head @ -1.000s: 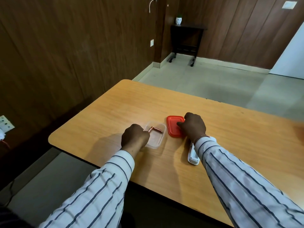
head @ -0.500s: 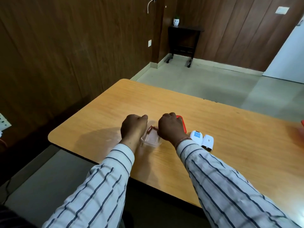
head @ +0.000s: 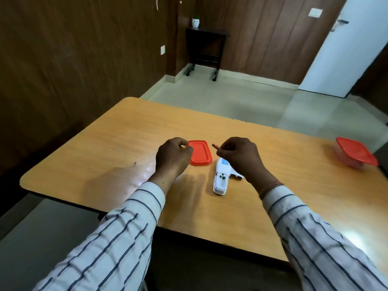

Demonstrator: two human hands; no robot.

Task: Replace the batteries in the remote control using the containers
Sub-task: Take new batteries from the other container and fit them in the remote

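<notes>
A: Nearest you, what lies on the smooth wooden table [head: 126, 148]?

B: The white plastic remote [head: 220, 178], back open. Just above it your right hand [head: 239, 156] pinches a coppery cylindrical battery [head: 216, 146].

A: And left of the remote?

B: Your left hand [head: 173, 157], fingers curled, touches the flat red rounded lid [head: 199, 152]. Far right sits a lidded clear container [head: 354, 155].

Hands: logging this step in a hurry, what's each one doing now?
Left hand: curled shut, contents cannot be told.
Right hand: fingers pinching a battery.
</notes>
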